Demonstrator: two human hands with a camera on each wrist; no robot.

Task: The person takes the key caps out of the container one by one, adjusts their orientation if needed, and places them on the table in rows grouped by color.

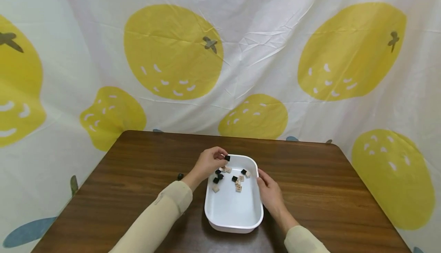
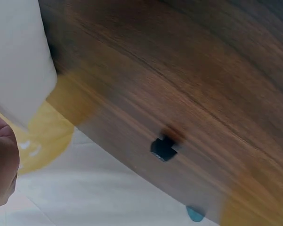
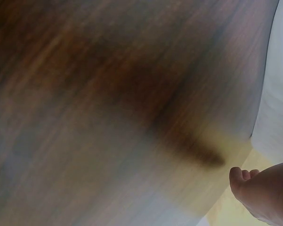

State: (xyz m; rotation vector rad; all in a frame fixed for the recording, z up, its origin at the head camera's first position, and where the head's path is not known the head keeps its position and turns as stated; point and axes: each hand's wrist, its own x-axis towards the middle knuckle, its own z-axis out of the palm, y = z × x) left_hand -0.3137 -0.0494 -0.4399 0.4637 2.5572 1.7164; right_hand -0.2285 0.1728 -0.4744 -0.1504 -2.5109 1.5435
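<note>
A white rectangular tray (image 1: 234,207) lies on the table with several small black and beige square pieces in its far half. Over its far left corner, my left hand (image 1: 208,162) pinches a small black square piece (image 1: 227,158) between thumb and fingers. My right hand (image 1: 270,192) grips the tray's right rim. Inside the tray, a beige piece (image 1: 215,188) lies near the left wall and a black piece (image 1: 234,178) lies near the middle. In the wrist views, only part of the left hand (image 2: 2,160) and right hand (image 3: 261,190) shows.
On the brown wooden table (image 1: 320,184), left of the tray and by the left wrist, sits another black piece (image 1: 180,176). Behind the table hangs a white cloth (image 1: 262,65) with yellow lemon prints.
</note>
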